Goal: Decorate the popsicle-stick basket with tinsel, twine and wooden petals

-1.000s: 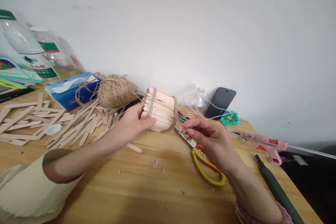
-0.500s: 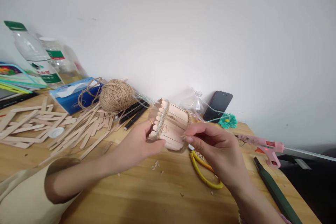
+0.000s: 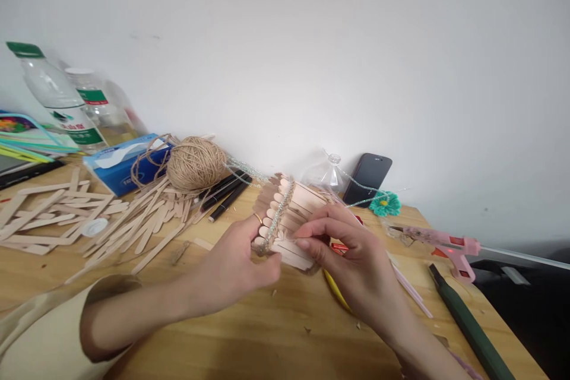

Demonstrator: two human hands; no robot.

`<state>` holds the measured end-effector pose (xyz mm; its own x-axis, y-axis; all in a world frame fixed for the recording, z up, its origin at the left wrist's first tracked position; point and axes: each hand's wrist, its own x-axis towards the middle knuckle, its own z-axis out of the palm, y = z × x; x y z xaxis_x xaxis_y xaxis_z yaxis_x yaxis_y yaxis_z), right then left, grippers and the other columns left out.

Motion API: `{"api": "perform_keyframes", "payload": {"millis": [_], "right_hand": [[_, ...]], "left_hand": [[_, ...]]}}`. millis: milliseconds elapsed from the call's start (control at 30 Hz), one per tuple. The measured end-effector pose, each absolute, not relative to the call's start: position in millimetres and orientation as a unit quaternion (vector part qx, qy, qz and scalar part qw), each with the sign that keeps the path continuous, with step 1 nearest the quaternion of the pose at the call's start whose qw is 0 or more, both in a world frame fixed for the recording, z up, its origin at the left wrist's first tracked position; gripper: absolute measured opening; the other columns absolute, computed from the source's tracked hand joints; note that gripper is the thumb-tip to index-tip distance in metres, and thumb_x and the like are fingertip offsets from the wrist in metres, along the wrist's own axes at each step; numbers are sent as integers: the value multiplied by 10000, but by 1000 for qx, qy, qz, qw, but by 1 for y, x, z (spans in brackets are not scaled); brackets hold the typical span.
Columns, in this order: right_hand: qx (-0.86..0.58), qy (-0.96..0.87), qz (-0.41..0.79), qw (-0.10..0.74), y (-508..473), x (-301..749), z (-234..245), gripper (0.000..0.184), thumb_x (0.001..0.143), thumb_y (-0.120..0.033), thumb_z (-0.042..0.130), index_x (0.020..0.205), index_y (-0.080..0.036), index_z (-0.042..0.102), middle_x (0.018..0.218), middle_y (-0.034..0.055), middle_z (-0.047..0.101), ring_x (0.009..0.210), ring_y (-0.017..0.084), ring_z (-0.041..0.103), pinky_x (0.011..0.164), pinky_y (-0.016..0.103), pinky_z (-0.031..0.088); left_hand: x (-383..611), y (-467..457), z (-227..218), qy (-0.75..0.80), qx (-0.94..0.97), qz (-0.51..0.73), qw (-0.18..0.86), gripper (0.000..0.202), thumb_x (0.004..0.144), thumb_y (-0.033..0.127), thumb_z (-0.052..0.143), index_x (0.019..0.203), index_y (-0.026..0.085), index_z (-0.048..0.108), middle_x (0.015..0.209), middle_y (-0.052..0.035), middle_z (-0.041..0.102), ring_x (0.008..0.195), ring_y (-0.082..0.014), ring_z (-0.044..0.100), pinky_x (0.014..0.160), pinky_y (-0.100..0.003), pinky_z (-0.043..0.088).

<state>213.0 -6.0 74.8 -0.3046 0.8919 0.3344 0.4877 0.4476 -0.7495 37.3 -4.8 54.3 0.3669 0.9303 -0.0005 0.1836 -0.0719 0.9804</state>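
My left hand (image 3: pixel 240 255) grips a small holder (image 3: pixel 296 219) built from wooden craft sticks, its fingers going behind the rounded stick ends. A band of twine and silvery cord (image 3: pixel 279 214) runs around the holder near those ends. On its side sits a small petal-like cluster of pale wood shavings (image 3: pixel 280 237). The thumb and forefinger of my right hand (image 3: pixel 347 249) are pinched together close beside the cluster; whatever is between them is too small to name. That hand covers the holder's right end. Below it shows part of a yellow scissors handle (image 3: pixel 336 290).
Loose craft sticks (image 3: pixel 151 219), a twine ball (image 3: pixel 196 163), black pens (image 3: pixel 229 195) and a blue tissue pack (image 3: pixel 129 160) lie left. Bottles (image 3: pixel 66 101) stand behind. Rightward are a phone (image 3: pixel 369 178), turquoise flower (image 3: pixel 385 203), pink glue gun (image 3: pixel 449 246) and dark green tool (image 3: pixel 467 320).
My right hand has moved left along the holder, from the twine at its right end to the shavings. The holder has tilted slightly, and the scissors are now mostly covered.
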Motion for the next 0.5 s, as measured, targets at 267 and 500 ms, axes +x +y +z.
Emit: {"api": "perform_keyframes", "payload": {"millis": [267,500], "right_hand": [[-475,-748,271,377,-7,208,75,116,819,-237,593,721,-230,654,713,-4,544,735,170,496,648,310,368],[-478,-745,269,381,-6,204,78,132,814,-227,594,692,-211,640,707,-3,553,719,166,501,635,307,363]], "left_hand": [[40,-7,54,438,650,372,497,217,738,138,531,942,187,585,888,14,665,825,-157,597,733,-231,475],[46,-5,49,408,647,412,495,179,770,159,545,941,198,583,852,32,658,764,-130,579,684,-207,463]]}}
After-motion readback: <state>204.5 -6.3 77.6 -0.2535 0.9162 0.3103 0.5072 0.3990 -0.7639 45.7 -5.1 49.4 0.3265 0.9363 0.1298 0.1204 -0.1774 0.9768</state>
